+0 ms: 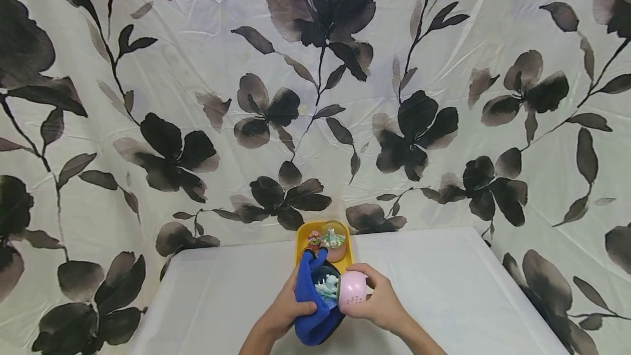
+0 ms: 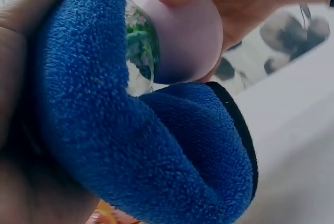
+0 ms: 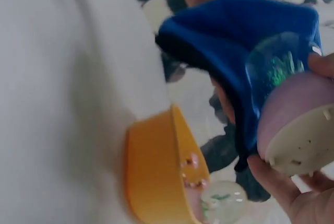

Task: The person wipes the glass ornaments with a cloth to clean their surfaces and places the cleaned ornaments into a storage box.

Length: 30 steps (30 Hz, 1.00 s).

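My right hand (image 1: 377,300) grips the pink base of a snow globe (image 1: 353,288), which lies on its side with the clear dome toward the left. Inside the dome sit a pale figure and green bits. A blue cloth (image 1: 308,316) with a black edge is held in my left hand (image 1: 288,305), thumb on its front. The cloth folds around the dome, as the left wrist view also shows. From the right wrist view, the white underside of the base (image 3: 308,140) with small feet is visible.
Just beyond the hands, a yellow tray (image 1: 299,234) stands on the white table (image 1: 222,278). It holds a second snow globe (image 1: 334,240) with a pinkish base and a small colourful figurine (image 1: 314,239). A floral curtain (image 1: 345,125) hangs behind the table.
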Each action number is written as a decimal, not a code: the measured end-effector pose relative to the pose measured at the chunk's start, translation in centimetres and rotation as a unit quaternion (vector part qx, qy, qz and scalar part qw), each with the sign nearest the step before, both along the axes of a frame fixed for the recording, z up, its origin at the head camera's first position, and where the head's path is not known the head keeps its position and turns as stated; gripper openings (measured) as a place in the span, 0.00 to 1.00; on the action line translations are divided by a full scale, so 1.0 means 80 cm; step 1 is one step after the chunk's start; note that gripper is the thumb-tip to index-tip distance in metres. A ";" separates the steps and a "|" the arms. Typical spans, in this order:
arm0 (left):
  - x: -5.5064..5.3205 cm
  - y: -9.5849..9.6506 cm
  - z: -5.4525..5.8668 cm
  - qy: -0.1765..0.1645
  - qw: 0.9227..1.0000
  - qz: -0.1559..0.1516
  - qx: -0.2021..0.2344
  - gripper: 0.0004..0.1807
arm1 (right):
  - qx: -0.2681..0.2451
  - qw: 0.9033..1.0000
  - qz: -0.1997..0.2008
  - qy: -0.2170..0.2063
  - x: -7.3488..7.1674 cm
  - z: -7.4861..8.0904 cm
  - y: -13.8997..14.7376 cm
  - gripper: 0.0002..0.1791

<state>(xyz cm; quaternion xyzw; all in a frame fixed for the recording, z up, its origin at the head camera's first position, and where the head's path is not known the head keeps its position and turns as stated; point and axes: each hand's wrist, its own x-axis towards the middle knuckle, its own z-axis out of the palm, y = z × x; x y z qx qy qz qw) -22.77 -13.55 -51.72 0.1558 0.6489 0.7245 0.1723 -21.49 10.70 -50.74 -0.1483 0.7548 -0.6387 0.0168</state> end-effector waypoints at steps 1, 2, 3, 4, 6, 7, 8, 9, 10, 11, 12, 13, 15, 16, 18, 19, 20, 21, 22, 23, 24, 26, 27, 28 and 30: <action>0.001 -0.002 -0.002 -0.008 1.000 -0.005 0.011 0.51 | 0.022 0.999 0.017 0.027 -0.001 0.003 0.001 0.37; 0.002 -0.003 -0.003 -0.017 1.000 -0.007 0.017 0.50 | 0.054 0.996 0.033 0.066 -0.001 0.005 0.001 0.37; 0.005 -0.004 -0.004 -0.025 0.999 -0.009 0.023 0.50 | 0.094 0.988 0.047 0.113 0.000 0.008 0.001 0.37; 0.007 -0.005 -0.006 -0.033 0.999 -0.013 0.028 0.50 | 0.135 0.974 0.060 0.170 0.001 0.010 0.001 0.38; 0.013 -0.005 -0.007 -0.039 0.999 -0.016 0.028 0.49 | 0.212 0.928 0.073 0.297 0.004 0.014 0.002 0.40; 0.014 -0.004 -0.008 -0.039 0.999 -0.015 0.024 0.49 | 0.241 0.898 0.075 0.360 0.005 0.015 0.002 0.41; 0.016 -0.003 -0.008 -0.037 0.999 -0.014 0.020 0.49 | 0.263 0.869 0.075 0.412 0.006 0.016 0.002 0.41; 0.016 -0.002 -0.008 -0.034 0.999 -0.013 0.018 0.49 | 0.275 0.845 0.077 0.452 0.005 0.017 0.003 0.42; 0.016 -0.001 -0.008 -0.032 0.999 -0.011 0.016 0.48 | 0.275 0.829 0.082 0.480 0.004 0.018 0.004 0.42; 0.016 0.000 -0.007 -0.033 0.999 -0.007 0.014 0.48 | 0.275 0.819 0.086 0.497 0.002 0.018 0.006 0.42; 0.016 0.001 -0.007 -0.035 0.999 -0.003 0.014 0.47 | 0.273 0.812 0.090 0.508 0.000 0.019 0.007 0.42; 0.015 0.001 -0.007 -0.039 0.999 0.000 0.017 0.46 | 0.269 0.807 0.096 0.516 -0.001 0.020 0.009 0.43; 0.014 0.002 -0.007 -0.048 0.998 0.001 0.027 0.46 | 0.257 0.809 0.115 0.515 -0.003 0.021 0.015 0.44; 0.016 0.001 -0.007 -0.056 0.998 0.002 0.035 0.45 | 0.253 0.811 0.127 0.511 -0.003 0.022 0.017 0.44; 0.018 0.000 -0.009 -0.069 0.996 -0.008 0.057 0.45 | 0.254 0.801 0.147 0.522 -0.003 0.023 0.022 0.43; 0.019 0.001 -0.010 -0.076 0.994 -0.021 0.072 0.44 | 0.260 0.790 0.155 0.534 -0.002 0.024 0.026 0.40; 0.020 0.002 -0.012 -0.084 0.992 -0.032 0.085 0.44 | 0.266 0.778 0.161 0.546 -0.001 0.024 0.030 0.37; 0.021 0.003 -0.013 -0.092 0.990 -0.040 0.097 0.43 | 0.273 0.763 0.163 0.563 0.001 0.025 0.034 0.33; 0.022 0.004 -0.015 -0.102 0.988 -0.047 0.107 0.43 | 0.282 0.744 0.166 0.583 0.002 0.025 0.037 0.29; 0.023 0.005 -0.016 -0.106 0.986 -0.057 0.115 0.42 | 0.292 0.722 0.168 0.604 0.003 0.025 0.039 0.26; 0.023 0.007 -0.018 -0.109 0.985 -0.063 0.120 0.41 | 0.300 0.704 0.172 0.621 0.004 0.025 0.041 0.24; 0.023 0.009 -0.019 -0.110 0.985 -0.064 0.117 0.41 | 0.299 0.693 0.178 0.632 0.003 0.025 0.043 0.22; 0.022 0.010 -0.019 -0.104 0.986 -0.065 0.111 0.41 | 0.293 0.700 0.183 0.625 0.002 0.025 0.044 0.23; 0.020 0.012 -0.019 -0.095 0.988 -0.066 0.100 0.41 | 0.284 0.714 0.191 0.611 0.000 0.025 0.045 0.25; 0.017 0.014 -0.017 -0.068 0.994 -0.060 0.067 0.42 | 0.248 0.763 0.198 0.564 -0.005 0.025 0.046 0.30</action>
